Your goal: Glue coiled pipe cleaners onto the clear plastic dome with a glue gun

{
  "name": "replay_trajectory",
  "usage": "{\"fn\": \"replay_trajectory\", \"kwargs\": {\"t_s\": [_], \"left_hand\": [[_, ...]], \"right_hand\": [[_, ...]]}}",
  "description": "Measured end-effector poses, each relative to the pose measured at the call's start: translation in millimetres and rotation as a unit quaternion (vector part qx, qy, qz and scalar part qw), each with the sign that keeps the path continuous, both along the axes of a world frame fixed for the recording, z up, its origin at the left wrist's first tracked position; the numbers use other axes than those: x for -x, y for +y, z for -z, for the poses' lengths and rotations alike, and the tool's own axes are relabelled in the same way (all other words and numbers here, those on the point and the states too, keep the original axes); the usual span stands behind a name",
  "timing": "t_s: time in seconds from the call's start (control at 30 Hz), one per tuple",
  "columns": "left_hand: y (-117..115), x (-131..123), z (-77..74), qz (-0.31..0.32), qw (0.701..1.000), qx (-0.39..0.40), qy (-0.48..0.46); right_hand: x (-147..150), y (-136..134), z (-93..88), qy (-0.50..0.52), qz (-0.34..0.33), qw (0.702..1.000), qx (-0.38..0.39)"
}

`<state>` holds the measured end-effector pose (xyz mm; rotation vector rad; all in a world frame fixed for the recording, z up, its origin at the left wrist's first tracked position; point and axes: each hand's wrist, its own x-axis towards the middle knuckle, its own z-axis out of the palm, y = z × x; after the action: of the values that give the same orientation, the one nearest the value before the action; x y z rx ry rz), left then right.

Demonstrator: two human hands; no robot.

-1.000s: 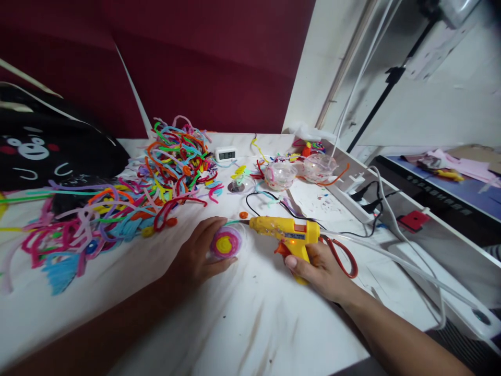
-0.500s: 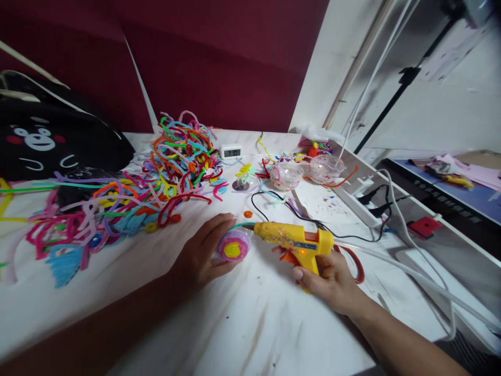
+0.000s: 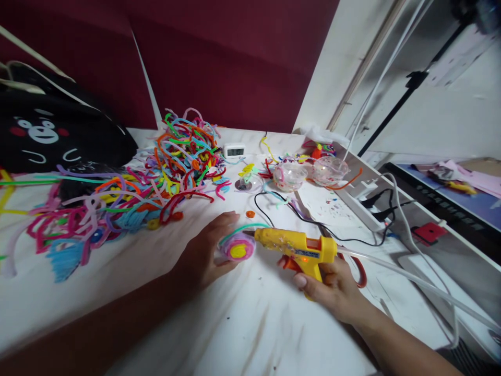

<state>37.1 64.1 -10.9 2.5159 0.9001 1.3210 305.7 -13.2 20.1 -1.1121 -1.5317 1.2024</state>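
My left hand [image 3: 203,253] is closed around a small round piece [image 3: 237,248] coiled from pink, purple and yellow pipe cleaner, holding it on the white table [image 3: 242,324]. A green pipe cleaner tail [image 3: 238,231] arcs over the top of it. My right hand [image 3: 332,284] grips the handle of a yellow glue gun [image 3: 299,249] with an orange trigger. The gun's nozzle points left and sits right at the upper edge of the coiled piece.
A big heap of coloured pipe cleaners [image 3: 129,193] lies at the left, a black bear bag [image 3: 50,136] behind it. A small clock [image 3: 234,151], two clear bowls [image 3: 309,172], red-handled scissors [image 3: 358,269], a power strip [image 3: 362,206] and cables lie behind and right.
The view has shifted slightly. The glue gun's nozzle has come closer to the coiled piece, which my left hand has tilted up a little.
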Motion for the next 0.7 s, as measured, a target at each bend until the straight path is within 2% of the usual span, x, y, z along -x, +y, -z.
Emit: {"fn": "replay_trajectory", "kwargs": {"t_s": [0.17, 0.57, 0.7], "left_hand": [[0.4, -1.0, 0.2, 0.024, 1.0, 0.0, -0.007], [0.5, -1.8, 0.5, 0.028, 1.0, 0.002, 0.0], [1.0, -2.7, -0.4, 0.038, 0.999, -0.02, -0.006]], "right_hand": [[-0.8, 0.9, -5.3, -0.011, -0.008, 1.0, -0.011], [-3.6, 2.1, -6.8, -0.056, -0.027, 0.997, -0.046], [-3.0, 1.8, -9.1, -0.049, -0.03, 0.997, -0.052]]}}
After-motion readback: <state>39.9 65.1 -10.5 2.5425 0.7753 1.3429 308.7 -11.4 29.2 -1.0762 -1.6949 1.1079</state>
